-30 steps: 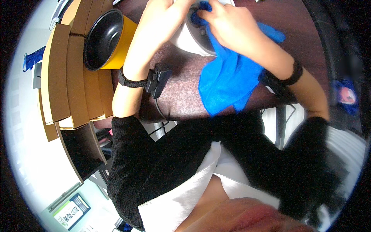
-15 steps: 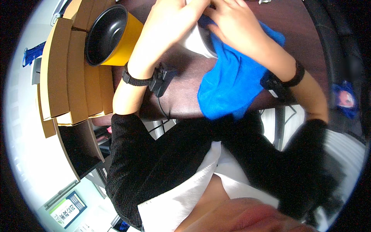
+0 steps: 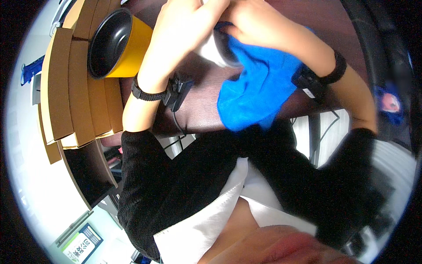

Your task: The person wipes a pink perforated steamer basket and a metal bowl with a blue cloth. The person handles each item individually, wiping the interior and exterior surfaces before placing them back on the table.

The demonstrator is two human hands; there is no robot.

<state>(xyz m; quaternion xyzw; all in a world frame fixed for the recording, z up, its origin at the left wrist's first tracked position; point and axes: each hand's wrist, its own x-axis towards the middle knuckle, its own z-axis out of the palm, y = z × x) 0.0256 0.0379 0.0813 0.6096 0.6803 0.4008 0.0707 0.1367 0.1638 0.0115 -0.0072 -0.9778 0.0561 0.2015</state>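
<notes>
At the top edge, my left hand [image 3: 187, 24] is closed on a white container [image 3: 211, 52] with a dark, hollow-looking side; its fingertips are partly out of view. My right hand [image 3: 252, 22] lies against the container's right side, fingers curled on a blue cloth [image 3: 259, 86]. Part of the cloth is bunched by the container's opening, while the rest drapes over the table towards my lap. The container's far end is hidden by my hands, so its exact kind cannot be told.
A yellow bucket [image 3: 138, 46] with a black inside lies tipped left of my left forearm, against cardboard boxes [image 3: 81, 92]. Beneath everything is a dark brown table [image 3: 200, 108], its near edge by my lap. A black cable [image 3: 178, 123] hangs from my left wrist device.
The view has shifted slightly, so the bucket, boxes and cloth appear a little further left. Both hands keep hold, and my right hand has moved slightly at the container.
</notes>
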